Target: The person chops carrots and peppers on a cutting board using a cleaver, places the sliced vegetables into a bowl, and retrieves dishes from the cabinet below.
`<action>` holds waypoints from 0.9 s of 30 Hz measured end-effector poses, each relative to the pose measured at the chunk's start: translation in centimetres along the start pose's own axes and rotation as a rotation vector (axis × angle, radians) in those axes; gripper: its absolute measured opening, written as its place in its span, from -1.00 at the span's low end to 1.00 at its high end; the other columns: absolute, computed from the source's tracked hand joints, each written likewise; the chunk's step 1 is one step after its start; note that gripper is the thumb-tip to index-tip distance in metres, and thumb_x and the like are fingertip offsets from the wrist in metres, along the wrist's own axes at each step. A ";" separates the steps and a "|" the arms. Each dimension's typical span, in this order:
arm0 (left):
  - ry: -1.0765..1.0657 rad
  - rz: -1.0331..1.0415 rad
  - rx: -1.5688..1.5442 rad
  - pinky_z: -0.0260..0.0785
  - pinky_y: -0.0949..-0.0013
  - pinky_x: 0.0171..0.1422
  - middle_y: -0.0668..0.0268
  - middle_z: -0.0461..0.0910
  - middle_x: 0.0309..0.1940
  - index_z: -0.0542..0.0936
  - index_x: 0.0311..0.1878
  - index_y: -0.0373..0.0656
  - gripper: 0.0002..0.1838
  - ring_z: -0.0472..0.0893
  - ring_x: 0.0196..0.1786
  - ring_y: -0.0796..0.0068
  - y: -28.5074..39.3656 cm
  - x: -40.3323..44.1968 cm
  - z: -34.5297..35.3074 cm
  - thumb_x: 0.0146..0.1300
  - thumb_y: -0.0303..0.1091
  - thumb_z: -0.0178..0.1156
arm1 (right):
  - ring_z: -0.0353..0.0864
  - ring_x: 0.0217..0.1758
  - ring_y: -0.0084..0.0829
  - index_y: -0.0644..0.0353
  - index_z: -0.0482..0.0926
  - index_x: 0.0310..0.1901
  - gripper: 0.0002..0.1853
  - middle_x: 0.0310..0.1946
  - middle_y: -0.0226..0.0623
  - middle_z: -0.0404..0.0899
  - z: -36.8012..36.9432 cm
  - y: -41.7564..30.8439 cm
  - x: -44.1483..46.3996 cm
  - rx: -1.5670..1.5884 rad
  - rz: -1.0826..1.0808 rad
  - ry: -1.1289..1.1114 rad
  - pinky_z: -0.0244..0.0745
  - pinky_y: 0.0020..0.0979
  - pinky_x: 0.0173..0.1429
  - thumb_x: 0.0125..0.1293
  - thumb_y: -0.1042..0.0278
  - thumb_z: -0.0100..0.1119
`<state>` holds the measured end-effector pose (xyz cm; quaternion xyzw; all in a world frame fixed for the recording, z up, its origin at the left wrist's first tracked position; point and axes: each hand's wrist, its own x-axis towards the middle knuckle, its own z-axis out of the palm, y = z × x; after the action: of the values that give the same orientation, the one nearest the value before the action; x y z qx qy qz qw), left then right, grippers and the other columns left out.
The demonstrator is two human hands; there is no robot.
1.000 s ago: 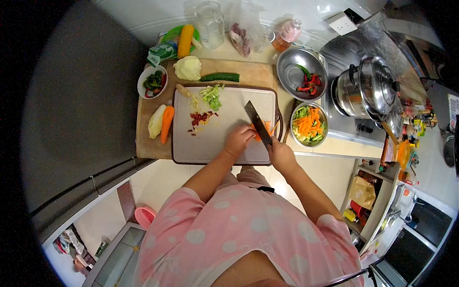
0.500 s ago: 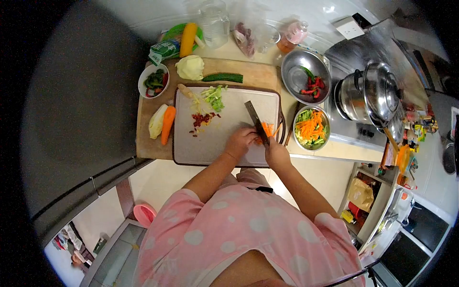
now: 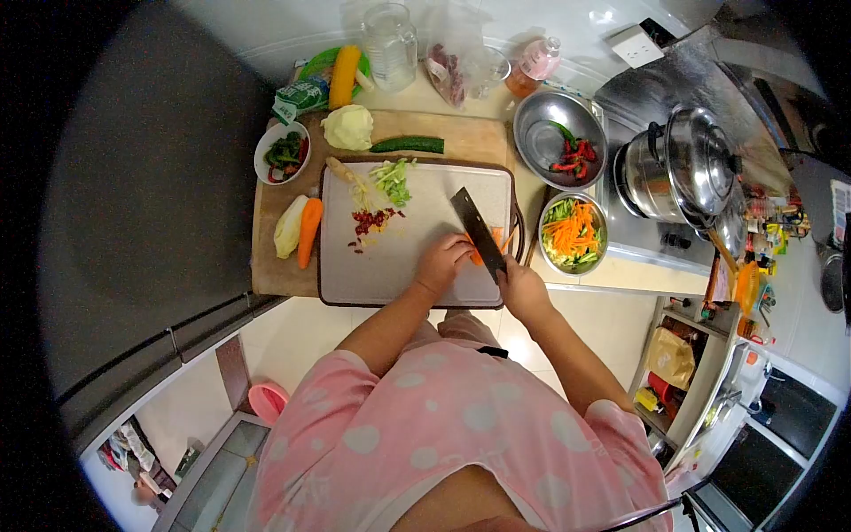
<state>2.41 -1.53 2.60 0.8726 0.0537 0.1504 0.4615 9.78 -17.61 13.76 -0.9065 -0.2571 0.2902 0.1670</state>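
My right hand grips the handle of a cleaver, its dark blade slanting up and to the left over the cutting board. Close to the blade, my left hand presses its fingertips on cut carrot, partly hidden by fingers and blade. Some carrot strips lie on the blade's right side. Farther left on the board are chopped red chili, chopped green onion and pale ginger.
Right of the board stand a bowl of shredded vegetables and a steel bowl with chilies. A pot sits on the stove. Left are a whole carrot and a white bowl; behind lie a cucumber piece and cabbage.
The cleaver's blade has turned so more of its flat face shows, and my right hand has shifted slightly right and down. My left hand stays at the carrot. The whole view has shifted slightly.
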 end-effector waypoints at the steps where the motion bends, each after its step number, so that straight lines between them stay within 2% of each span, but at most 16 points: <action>1: 0.008 0.013 0.001 0.45 0.26 -0.03 0.22 0.57 -0.20 0.62 -0.27 -0.23 -0.88 0.58 -0.13 0.19 0.0 0.0 0.0 0.10 -0.47 0.24 | 0.58 -0.36 0.14 0.34 0.43 -0.06 -0.72 -0.47 0.16 0.57 0.0 0.0 -0.1 0.004 -0.005 0.003 0.46 0.03 -0.23 0.28 0.35 0.06; 5: -0.009 0.004 0.017 0.46 0.26 -0.04 0.22 0.57 -0.21 0.62 -0.28 -0.22 -0.88 0.58 -0.14 0.19 0.0 0.0 0.0 0.08 -0.49 0.25 | 0.59 -0.37 0.16 0.28 0.42 -0.09 -0.75 -0.46 0.18 0.57 0.5 0.5 0.0 0.006 -0.023 0.014 0.48 0.09 -0.27 0.35 0.27 -0.05; 8: -0.008 0.028 0.054 0.46 0.25 -0.05 0.23 0.57 -0.22 0.61 -0.28 -0.22 -0.88 0.58 -0.14 0.20 0.1 0.1 -0.3 0.07 -0.49 0.25 | 0.61 -0.36 0.15 0.30 0.42 -0.08 -0.77 -0.45 0.19 0.58 0.0 -0.2 0.0 -0.014 -0.018 -0.014 0.50 0.09 -0.26 0.32 0.35 -0.07; 11: 0.002 0.051 0.072 0.47 0.25 -0.06 0.24 0.57 -0.23 0.61 -0.28 -0.21 -0.87 0.59 -0.16 0.20 -0.4 0.0 0.0 0.06 -0.50 0.26 | 0.62 -0.37 0.13 0.33 0.41 -0.08 -0.76 -0.46 0.18 0.58 0.5 -0.2 0.4 -0.054 0.016 -0.061 0.51 0.08 -0.26 0.27 0.42 -0.07; 14: -0.001 0.046 0.093 0.48 0.24 -0.08 0.25 0.57 -0.23 0.61 -0.28 -0.20 -0.87 0.59 -0.17 0.19 -0.7 -0.1 0.2 0.05 -0.50 0.26 | 0.59 -0.38 0.16 0.32 0.40 -0.10 -0.77 -0.52 0.17 0.55 1.2 -0.2 0.7 -0.037 0.026 -0.028 0.46 0.07 -0.27 0.27 0.38 0.03; 19: -0.008 -0.027 0.134 0.48 0.21 -0.07 0.23 0.57 -0.21 0.61 -0.27 -0.21 -0.87 0.59 -0.16 0.15 0.3 -0.1 -0.5 0.06 -0.50 0.24 | 0.59 -0.40 0.14 0.31 0.40 -0.09 -0.76 -0.53 0.15 0.55 3.3 -0.3 2.0 -0.067 0.009 0.016 0.46 0.06 -0.31 0.29 0.35 0.03; 22: -0.015 0.026 0.140 0.47 0.21 -0.04 0.22 0.56 -0.19 0.61 -0.25 -0.21 -0.86 0.58 -0.13 0.14 -0.1 0.0 -0.4 0.09 -0.49 0.21 | 0.58 -0.41 0.14 0.31 0.40 -0.07 -0.74 -0.53 0.15 0.55 3.9 -0.1 2.4 -0.034 -0.003 0.084 0.46 0.06 -0.31 0.30 0.33 0.03; 27: -0.033 -0.030 0.021 0.45 0.22 -0.03 0.21 0.55 -0.18 0.60 -0.22 -0.20 -0.85 0.57 -0.13 0.14 0.3 -0.1 -0.4 0.11 -0.49 0.20 | 0.61 -0.42 0.10 0.26 0.38 -0.11 -0.79 -0.51 0.10 0.58 3.1 1.0 2.3 -0.005 -0.058 0.135 0.50 0.05 -0.33 0.29 0.35 -0.03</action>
<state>2.14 -1.43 3.04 0.8789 0.0607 0.1285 0.4554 9.85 -16.62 9.88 -0.9166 -0.2720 0.2230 0.1901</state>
